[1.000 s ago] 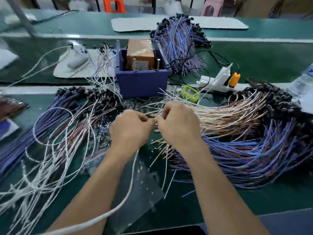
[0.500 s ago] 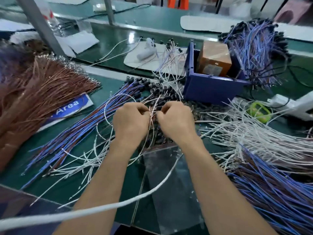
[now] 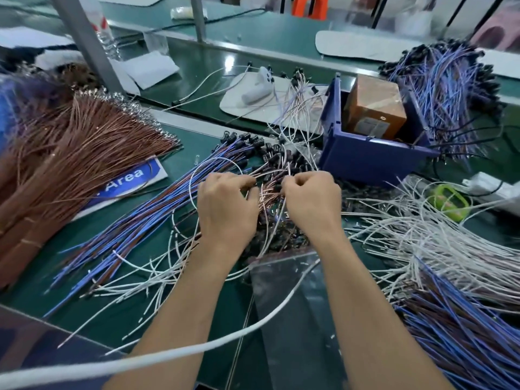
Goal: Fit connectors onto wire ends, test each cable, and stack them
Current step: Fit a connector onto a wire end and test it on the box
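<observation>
The left hand [image 3: 225, 205] and the right hand [image 3: 311, 201] are curling tight side by side just in front of the blue bin [image 3: 365, 160]. Each grip is pinching the thin wires [image 3: 266, 192] running crosswise between them, above the connector heap [image 3: 278, 223]. Neither hand is sitting nearer. Loose wire bundles are crowding the green worktop [image 3: 194, 144].
</observation>
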`<state>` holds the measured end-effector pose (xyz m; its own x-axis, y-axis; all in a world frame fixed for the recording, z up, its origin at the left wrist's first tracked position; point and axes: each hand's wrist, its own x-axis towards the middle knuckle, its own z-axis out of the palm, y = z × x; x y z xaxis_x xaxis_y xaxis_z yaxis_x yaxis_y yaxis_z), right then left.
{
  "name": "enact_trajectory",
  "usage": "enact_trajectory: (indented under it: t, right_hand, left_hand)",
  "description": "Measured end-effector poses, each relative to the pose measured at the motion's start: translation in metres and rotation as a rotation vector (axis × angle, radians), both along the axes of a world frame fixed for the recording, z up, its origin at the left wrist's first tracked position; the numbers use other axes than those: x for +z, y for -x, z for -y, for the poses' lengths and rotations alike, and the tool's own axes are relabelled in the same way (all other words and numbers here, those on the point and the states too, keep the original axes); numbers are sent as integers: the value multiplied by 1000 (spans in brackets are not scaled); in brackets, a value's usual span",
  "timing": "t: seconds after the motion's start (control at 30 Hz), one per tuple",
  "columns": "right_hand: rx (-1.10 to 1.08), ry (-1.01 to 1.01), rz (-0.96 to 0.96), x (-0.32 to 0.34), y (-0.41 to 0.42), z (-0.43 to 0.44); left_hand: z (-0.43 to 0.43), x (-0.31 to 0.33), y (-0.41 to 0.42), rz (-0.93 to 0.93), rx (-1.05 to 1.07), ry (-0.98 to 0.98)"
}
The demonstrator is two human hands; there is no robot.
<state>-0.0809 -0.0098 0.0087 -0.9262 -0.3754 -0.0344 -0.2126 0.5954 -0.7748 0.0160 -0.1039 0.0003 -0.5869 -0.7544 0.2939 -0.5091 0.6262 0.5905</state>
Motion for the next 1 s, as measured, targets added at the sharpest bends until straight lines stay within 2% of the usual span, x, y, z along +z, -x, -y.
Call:
enact_trajectory:
  t: [0.07,0.13,0.2,0.27,0.37,0.47,0.5,0.6,0.67,0.73,0.83,0.9,0.97,1.0]
  right_hand:
    - [-1,225,147,4,-1,-11]
    - [22,418,279,7,-2,-22]
    - [66,514,299,9,-3,-33]
    - [88,600,310,10,-4,-45]
    - [103,663,340,14,-2,-64]
    - [113,711,400,20,4,-81]
    - [100,738,408,21,6,-87]
    - [10,799,377,21,10,-103]
    - [-41,763,303,20,12,-113]
    - [-105,583,152,19,12,-124]
    - [-301,241,-299,23,6,-143]
    - [-383,264,-584,34,-2,-151]
    - [-264,277,-711,41,-6,-154]
    - [-169,238,-676,45,-7,-155]
  left_hand:
    - [-10,10,2,-112,-63,-47]
    - [-15,17,8,-103,-134,-219]
    - [-18,18,14,-76,-203,-353]
    - [-20,17,18,-68,-278,-444]
    - [-25,13,21,-40,-383,-436]
    - [-36,16,27,-135,-621,-792]
    - [-41,16,30,-173,-680,-856]
    - [-55,17,38,-199,-734,-845]
    - [-65,16,42,-180,-735,-826]
    - [-72,14,47,-135,-663,-732]
    - [-81,15,54,-105,-574,-594]
    - [-89,20,57,-61,-603,-542]
    - [-95,28,58,-44,-708,-549]
    - [-97,32,58,-70,-780,-606]
